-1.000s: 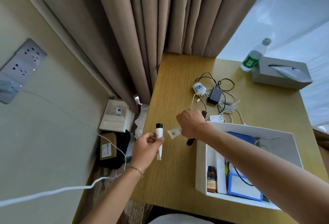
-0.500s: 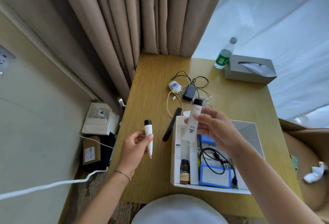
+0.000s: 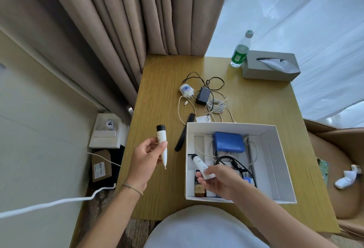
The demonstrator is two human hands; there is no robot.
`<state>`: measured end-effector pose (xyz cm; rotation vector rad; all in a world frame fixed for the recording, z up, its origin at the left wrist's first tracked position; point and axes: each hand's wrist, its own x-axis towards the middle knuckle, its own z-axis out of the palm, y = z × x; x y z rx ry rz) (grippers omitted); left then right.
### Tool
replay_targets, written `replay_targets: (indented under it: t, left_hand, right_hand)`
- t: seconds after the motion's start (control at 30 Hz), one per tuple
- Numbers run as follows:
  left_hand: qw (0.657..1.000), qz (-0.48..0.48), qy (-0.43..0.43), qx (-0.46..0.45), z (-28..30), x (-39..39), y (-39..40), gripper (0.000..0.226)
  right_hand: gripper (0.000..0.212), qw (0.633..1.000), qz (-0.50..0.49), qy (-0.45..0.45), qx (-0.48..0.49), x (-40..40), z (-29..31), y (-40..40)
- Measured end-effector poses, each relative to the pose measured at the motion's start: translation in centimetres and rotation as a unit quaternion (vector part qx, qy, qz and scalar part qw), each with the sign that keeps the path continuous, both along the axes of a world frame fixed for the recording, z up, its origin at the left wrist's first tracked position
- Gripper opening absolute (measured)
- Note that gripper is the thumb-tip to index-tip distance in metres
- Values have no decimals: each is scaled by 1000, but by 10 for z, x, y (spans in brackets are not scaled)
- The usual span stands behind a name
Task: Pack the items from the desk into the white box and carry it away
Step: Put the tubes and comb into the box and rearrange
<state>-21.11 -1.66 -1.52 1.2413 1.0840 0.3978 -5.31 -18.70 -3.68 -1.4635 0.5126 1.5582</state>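
Note:
The white box (image 3: 283, 161) sits open on the wooden desk (image 3: 157, 82), near its front edge. Inside lie a blue case (image 3: 229, 141), black cables and a brown bottle (image 3: 199, 189). My right hand (image 3: 218, 180) is low inside the box, gripping a white tube with a black cap (image 3: 200, 164). My left hand (image 3: 146, 156) hovers over the desk left of the box and holds a second white tube (image 3: 162, 145) upright, black cap up. A black comb (image 3: 185, 132), a white patterned plug (image 3: 186, 89), a black charger (image 3: 202, 95) and a coiled white cable (image 3: 216, 106) lie on the desk behind the box.
A green-labelled water bottle (image 3: 240, 51) and a grey tissue box (image 3: 270, 66) stand at the desk's far right corner. Beige curtains (image 3: 137, 21) hang behind. Small boxes (image 3: 106, 131) and a white cord (image 3: 49, 204) lie on the floor to the left. A brown chair (image 3: 338, 169) is on the right.
My right hand has come down from above the box's far rim into the box with its white tube. My left hand keeps its tube in about the same place.

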Motion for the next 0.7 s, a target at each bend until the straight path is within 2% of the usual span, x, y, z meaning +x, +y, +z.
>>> replay_targets:
  t: [0.13,0.4,0.7]
  left_hand:
    - [1000,-9,4,7,2,-3,-1,15]
    - [999,-38,14,18,4,-5,-10,16]
    - [998,-56,18,18,9,-3,-10,16]
  right_hand:
    - [21,999,-8,-30,-15,-14,-6,9]
    - [20,994,-27,-95,-45,-21,3,12]
    - [12,995,-86,-33,-50,-20,-1,9]
